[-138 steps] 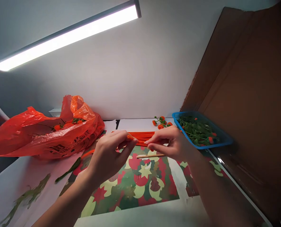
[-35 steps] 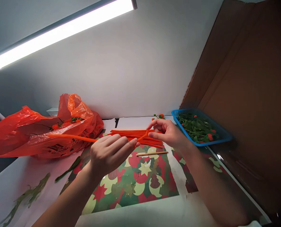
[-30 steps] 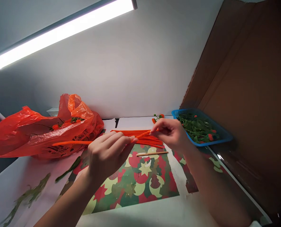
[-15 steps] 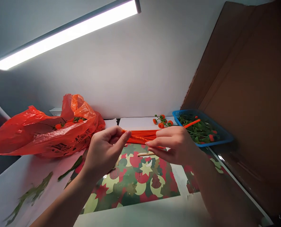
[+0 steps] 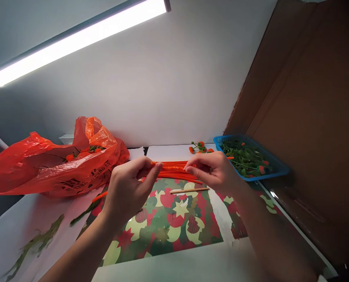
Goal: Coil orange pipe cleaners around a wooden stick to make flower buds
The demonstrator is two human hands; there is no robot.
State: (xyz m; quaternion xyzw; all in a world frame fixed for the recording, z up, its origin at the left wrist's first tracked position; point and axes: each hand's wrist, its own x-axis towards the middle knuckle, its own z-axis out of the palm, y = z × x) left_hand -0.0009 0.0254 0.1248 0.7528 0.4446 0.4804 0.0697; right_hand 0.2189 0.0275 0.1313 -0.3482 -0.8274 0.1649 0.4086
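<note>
Between my hands stretches an orange pipe cleaner (image 5: pixel 174 168), which looks twisted along its middle. My left hand (image 5: pixel 133 180) pinches its left part between thumb and index finger. On the other side, the thumb and fingertips of my right hand (image 5: pixel 212 170) close on its right part. One orange tip sticks out past my right knuckles, and another shows left of my left wrist. A bundle of thin orange stems (image 5: pixel 177 175) lies just behind and below the held piece. In front of the bundle rests a thin wooden stick (image 5: pixel 189 190) on a patterned sheet (image 5: pixel 174 231).
An orange plastic bag (image 5: pixel 86 172) with flowers stands at left. A blue basket (image 5: pixel 268 178) of green stems and orange flowers sits at right, by a cardboard panel (image 5: pixel 304 98). More orange flowers (image 5: pixel 200 147) lie at the back. Green leaves (image 5: pixel 42 237) are at left.
My right hand has risen slightly and shifted its grip, uncovering more of the wooden stick. The orange tip at right juts out less, and an orange end now shows beside my left wrist.
</note>
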